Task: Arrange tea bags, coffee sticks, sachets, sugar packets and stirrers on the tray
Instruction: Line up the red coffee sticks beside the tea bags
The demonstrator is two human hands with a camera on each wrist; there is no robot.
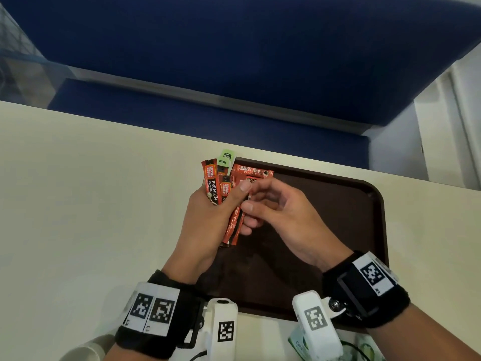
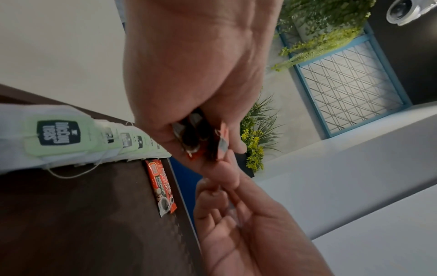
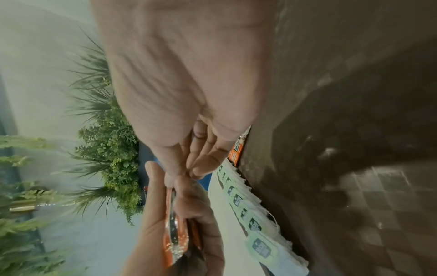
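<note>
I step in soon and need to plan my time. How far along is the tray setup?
Done: a row of tea bags lies along the tray edge, with one coffee sachet laid beside it. In hand: the left hand grips a bunch of coffee sticks; the right hand pinches one out. Left: those sticks; no sugar packets or stirrers show on the tray.

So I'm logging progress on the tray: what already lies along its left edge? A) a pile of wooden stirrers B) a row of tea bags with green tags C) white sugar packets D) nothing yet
B: the left wrist view shows a row of tea bags with green tags lined up along the brown tray edge, with one coffee stick lying at the row's end.
</note>
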